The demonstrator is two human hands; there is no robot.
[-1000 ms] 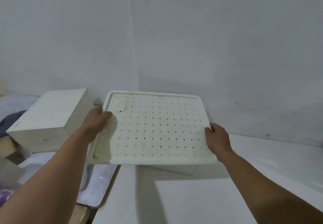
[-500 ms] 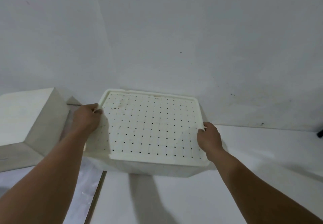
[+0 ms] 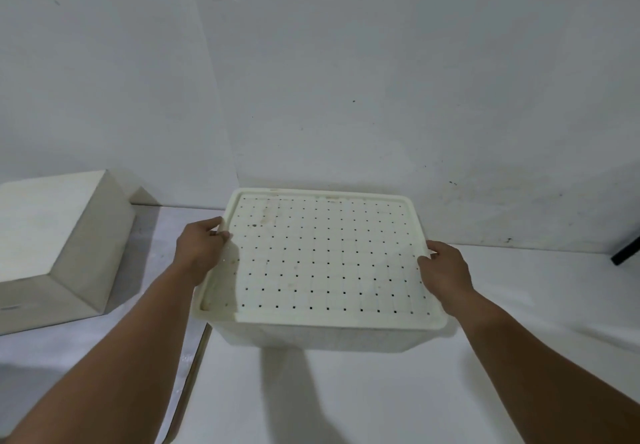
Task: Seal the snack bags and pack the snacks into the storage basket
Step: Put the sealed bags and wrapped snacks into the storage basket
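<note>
A cream-white perforated lid (image 3: 322, 256) lies on top of the white storage basket (image 3: 322, 338), which stands on the white table near the wall. My left hand (image 3: 201, 248) grips the lid's left edge, fingers curled over the rim. My right hand (image 3: 446, 274) grips the lid's right edge in the same way. The inside of the basket is hidden under the lid. No snack bags are in view.
A white box (image 3: 59, 246) stands on the table at the left. The white wall (image 3: 346, 80) rises directly behind the basket. A dark object (image 3: 627, 253) pokes in at the right edge. A seam (image 3: 194, 374) runs between two table surfaces below the basket.
The lid, held in both hands, has come down onto the basket and now sits on its rim. The view has shifted right, so the box lies further left.
</note>
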